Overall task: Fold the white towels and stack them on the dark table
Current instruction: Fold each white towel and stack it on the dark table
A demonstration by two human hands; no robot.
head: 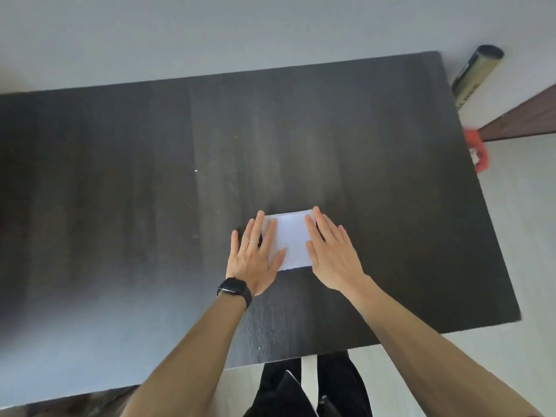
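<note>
Your white towel [293, 239] lies just below the middle of the frame, on the dark table [120, 176], already folded down to a small rectangle. Your left hand [255, 257] rests flat on its left edge and your right hand [331, 254] on its right edge. The fingers of both hands are straight and slightly spread, pressing rather than gripping. The black watch [234, 288] sits on your left wrist.

This looks like the smoothing step that ends 1 towel's fold. Only 1 towel is in view, and no stack and no unfolded towels can be seen, so I cannot tell how far along you are.

Next, you probably need to lift both palms straight up so the layers don't shift, then fetch another towel from outside the frame. The tube [478, 73] and the orange object [478, 155] at the right edge lie off the table.
</note>
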